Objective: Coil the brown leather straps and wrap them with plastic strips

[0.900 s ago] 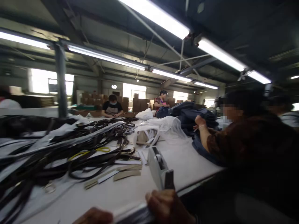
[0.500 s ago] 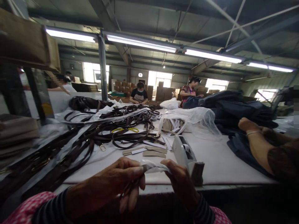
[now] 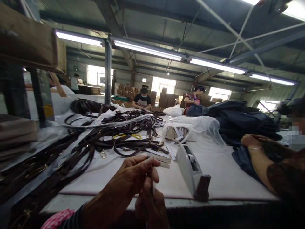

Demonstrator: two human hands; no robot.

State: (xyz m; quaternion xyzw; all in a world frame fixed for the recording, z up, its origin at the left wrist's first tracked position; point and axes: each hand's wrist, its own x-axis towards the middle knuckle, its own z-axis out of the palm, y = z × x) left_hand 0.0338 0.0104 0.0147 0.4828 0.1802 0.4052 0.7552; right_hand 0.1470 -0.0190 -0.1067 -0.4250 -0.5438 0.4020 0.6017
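My left hand (image 3: 121,183) is closed in a pinch above the front edge of the table, thumb and forefinger on a small dark end of something. Just below and to its right, my right hand (image 3: 156,206) is closed around a thin dark strap (image 3: 151,192), whose lower part runs out of view. Both hands touch or nearly touch, and the fingers hide most of what lies between them. A grey tape dispenser (image 3: 187,167) stands on the table right of my hands. Beige strips (image 3: 164,161) lie just beyond my fingertips.
Dark brown straps with metal clasps (image 3: 103,155) cover the table's left side, one bundle with a yellow tie (image 3: 137,136). A clear plastic bag (image 3: 202,127) holds strips. At right, a co-worker's arm (image 3: 259,159) rests by dark blue fabric (image 3: 247,119). Folded brown fabric (image 3: 16,133) is stacked left.
My hands have come together; the whitish film stretched between them no longer shows. My right hand has moved left and down, away from the tape dispenser. The view has shifted slightly.
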